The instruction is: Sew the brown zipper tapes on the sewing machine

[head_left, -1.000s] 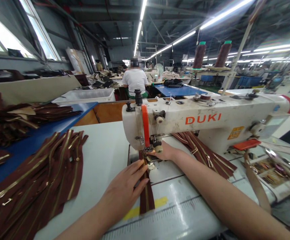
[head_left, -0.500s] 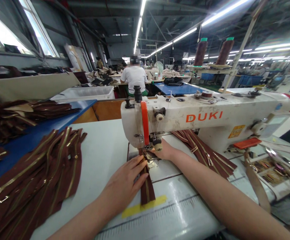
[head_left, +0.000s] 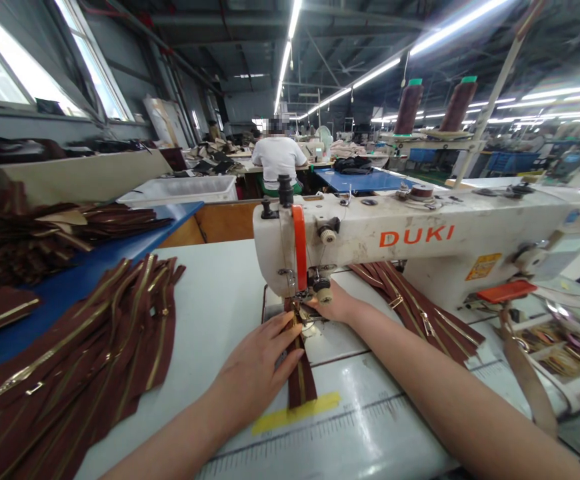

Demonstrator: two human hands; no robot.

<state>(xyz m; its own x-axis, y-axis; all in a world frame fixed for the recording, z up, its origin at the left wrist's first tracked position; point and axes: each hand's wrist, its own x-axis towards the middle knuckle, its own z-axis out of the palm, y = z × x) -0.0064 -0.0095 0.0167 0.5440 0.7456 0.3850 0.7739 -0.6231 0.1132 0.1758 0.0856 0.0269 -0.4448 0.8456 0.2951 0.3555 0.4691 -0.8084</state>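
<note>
A brown zipper strip (head_left: 301, 383) with gold teeth runs under the needle area of a white sewing machine (head_left: 345, 230) marked DUKI. My left hand (head_left: 257, 353) lies over the strip just in front of the needle, fingers stretched out and thumb apart, fingertips touching the tape. Behind the machine head, my right hand (head_left: 337, 303) reaches in close to the presser foot. Its fingers are mostly hidden by the machine's knob and head, so what they touch is unclear.
Many brown zippers (head_left: 115, 333) are heaped at the left. More zippers (head_left: 415, 307) lie under the machine arm. A parts tray (head_left: 553, 353) with metal pieces and scissors stands at the right. Thread cones (head_left: 410, 107) rise behind. A person in a white shirt (head_left: 279, 160) sits ahead.
The camera view has turned slightly left, so everything appears shifted to the right. Both hands and the zipper strip stay in nearly the same place at the machine.
</note>
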